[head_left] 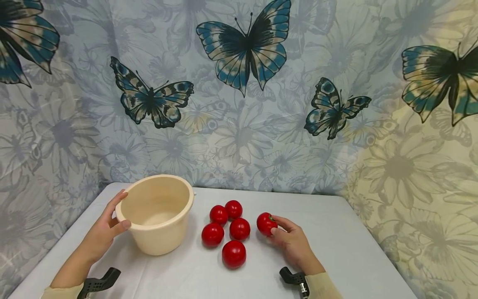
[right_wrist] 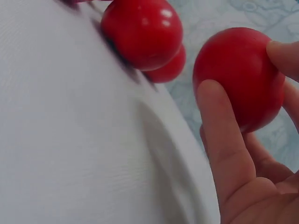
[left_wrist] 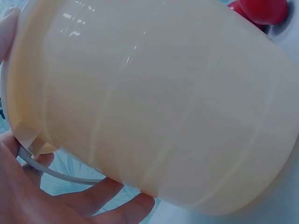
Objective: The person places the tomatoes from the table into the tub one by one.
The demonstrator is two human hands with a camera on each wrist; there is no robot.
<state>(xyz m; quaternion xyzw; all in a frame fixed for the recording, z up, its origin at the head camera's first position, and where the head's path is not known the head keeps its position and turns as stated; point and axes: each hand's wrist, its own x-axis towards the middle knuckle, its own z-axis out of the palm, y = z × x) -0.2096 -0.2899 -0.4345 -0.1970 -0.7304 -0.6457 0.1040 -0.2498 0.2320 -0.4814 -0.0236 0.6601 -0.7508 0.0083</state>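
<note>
At the left, a cream plastic bucket has its open top toward the head camera. My left hand holds its rim, the thumb at the near side; the left wrist view shows fingers against the bucket wall and beside its thin grey handle. To the right, a red tomato with a green stem is pinched between the thumb and fingers of my right hand. In the right wrist view this tomato appears raised off the table. Several other red tomatoes lie between the bucket and my right hand.
A white cloth covers the table. Behind and at both sides hangs a floral fabric backdrop with large blue butterflies. Black camera mounts are strapped at both wrists.
</note>
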